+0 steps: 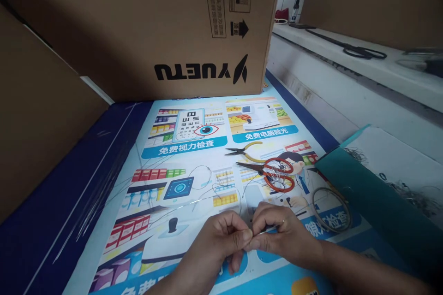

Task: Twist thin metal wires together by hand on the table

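Observation:
Low in the middle, my left hand [223, 239] and my right hand [284, 235] meet fingertip to fingertip. Both are closed in a pinch on a thin wire [266, 231], whose bright length shows across my right fingers. Its ends are hard to follow. Thin wire loops [201, 187] lie or rise just beyond my left hand. Above my right hand rest red-handled scissors [278, 188], with small wire pieces about the handles. Yellow-handled pliers [251, 146] lie farther off. To the right of my right hand is a wire coil [349, 214].
A printed poster sheet [221, 150] covers the table. Long straight wires [98, 193] lie along the left side. A large cardboard box [138, 23] stands at the back. On the right sits a teal-sided box [367, 184] with tangled wire bits; a ledge [328, 39] runs behind it.

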`<state>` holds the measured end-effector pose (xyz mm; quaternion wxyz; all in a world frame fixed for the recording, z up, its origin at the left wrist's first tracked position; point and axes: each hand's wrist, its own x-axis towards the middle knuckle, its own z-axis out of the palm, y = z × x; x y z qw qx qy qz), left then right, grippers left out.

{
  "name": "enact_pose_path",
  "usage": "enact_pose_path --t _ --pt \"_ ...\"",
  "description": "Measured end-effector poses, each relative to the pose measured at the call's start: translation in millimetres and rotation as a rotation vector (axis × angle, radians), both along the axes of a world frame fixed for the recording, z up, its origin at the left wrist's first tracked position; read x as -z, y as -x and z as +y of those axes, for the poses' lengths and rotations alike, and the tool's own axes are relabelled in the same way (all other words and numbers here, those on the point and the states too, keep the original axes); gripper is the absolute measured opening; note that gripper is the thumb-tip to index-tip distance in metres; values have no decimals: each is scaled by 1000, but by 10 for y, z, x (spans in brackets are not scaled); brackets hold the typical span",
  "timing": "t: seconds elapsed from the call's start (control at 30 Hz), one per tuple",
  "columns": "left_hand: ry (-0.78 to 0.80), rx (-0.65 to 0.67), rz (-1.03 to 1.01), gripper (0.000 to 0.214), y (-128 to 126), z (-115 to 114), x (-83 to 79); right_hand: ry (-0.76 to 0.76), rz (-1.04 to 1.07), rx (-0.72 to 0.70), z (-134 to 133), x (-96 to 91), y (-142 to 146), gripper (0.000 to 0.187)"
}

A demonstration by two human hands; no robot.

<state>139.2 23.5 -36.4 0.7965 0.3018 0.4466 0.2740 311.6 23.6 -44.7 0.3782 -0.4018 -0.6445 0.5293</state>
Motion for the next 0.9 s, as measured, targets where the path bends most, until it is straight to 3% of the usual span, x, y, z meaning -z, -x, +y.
enact_pose_path --t 0.17,0.5,0.7,0.9 --pt "113 24 -42 36 -26 -58 35 63 -59 -62 28 -78 -40 24" --pt "135 42 -151 39 -31 -84 148 131 2 -131 54 -112 -81 18" --pt "66 12 -189 33 -17 -91 -9 134 34 -157 62 -145 -116 13" --pt "-48 69 -209 28 111 70 -116 100 144 -131 206 -130 -288 14"
